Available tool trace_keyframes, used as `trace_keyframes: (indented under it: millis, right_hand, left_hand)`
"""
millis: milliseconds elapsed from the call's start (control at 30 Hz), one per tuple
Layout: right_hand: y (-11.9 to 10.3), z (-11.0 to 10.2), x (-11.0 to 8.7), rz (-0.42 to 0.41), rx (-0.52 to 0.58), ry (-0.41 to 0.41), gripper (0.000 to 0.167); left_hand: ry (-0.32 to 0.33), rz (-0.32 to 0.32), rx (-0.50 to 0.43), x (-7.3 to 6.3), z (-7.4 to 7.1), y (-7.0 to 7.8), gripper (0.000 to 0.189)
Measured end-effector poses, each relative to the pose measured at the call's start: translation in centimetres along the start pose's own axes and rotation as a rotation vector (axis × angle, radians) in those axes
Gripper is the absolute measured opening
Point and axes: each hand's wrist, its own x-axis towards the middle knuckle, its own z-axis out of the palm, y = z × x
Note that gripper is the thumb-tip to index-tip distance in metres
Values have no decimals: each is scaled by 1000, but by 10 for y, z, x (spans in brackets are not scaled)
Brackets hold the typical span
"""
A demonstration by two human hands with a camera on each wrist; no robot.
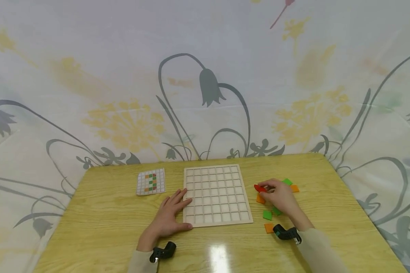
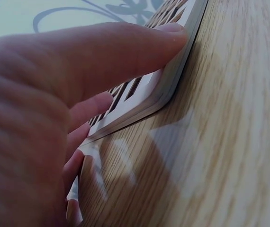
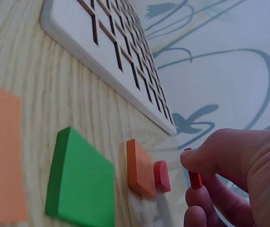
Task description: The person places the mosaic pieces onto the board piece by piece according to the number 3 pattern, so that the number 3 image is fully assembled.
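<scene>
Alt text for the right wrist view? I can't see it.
The right hand pinches a small red piece. On the wood-grain table lie another red piece, an orange tile, a green tile and a cropped orange one, with a pale gridded board beyond.

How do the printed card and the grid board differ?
The grid board is larger than the printed card. The card bears orange, green and red marks, while the board is pale throughout. The left hand touches the board; neither hand touches the card. Both show grids and lie on the table.
</scene>
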Motion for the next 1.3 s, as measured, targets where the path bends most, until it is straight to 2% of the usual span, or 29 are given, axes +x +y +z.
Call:
trace_keyframes:
  millis: [333, 667, 933, 1300]
  right_hand:
    - [-17, 17, 21, -65, -5, 32, 23]
    - [-35, 45, 43, -88, 113, 12, 21]
    - [-36, 71, 56, -87, 200, -3, 17]
    - [-47, 94, 76, -106, 200, 4, 15]
  left_hand:
    - [3, 2, -3, -1, 0, -1, 83]
    - [7, 7, -10, -1, -1, 1, 82]
    - [23, 27, -13, -3, -1, 3, 81]
    - [16, 19, -23, -2, 0, 0, 81]
